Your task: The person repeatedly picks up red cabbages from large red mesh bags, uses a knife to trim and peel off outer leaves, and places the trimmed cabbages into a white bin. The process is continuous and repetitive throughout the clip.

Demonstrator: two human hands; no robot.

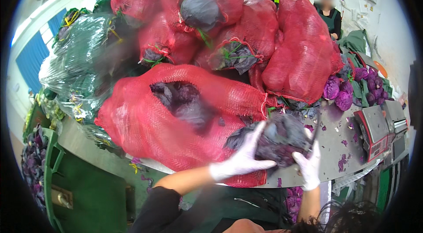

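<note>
A pile of red mesh sacks [299,48] is being borne by a grey table [328,149]. To its left, a green load [81,56] is being wrapped round by clear film. At the table's near side, dark cabbages [185,98] are being shown through the gaping hole of 1 front sack [141,114]. The lower left is being taken up by a green bin [88,193]. The right end is being occupied by a grey-and-red device [374,131], near bright purple cabbages [343,98]. Just beside the front sack's tied end, 1 dark leafy cabbage [282,136] is being held between 2 white-gloved hands. By the left hand [244,156] it is being clasped, thumb and fingers spread around its side. By the right hand [310,162] it is being met with the thumb; whether a thin dark strip [316,131] there is being pinched cannot be told. Purple scraps [342,162] are being left scattered nearby.
</note>
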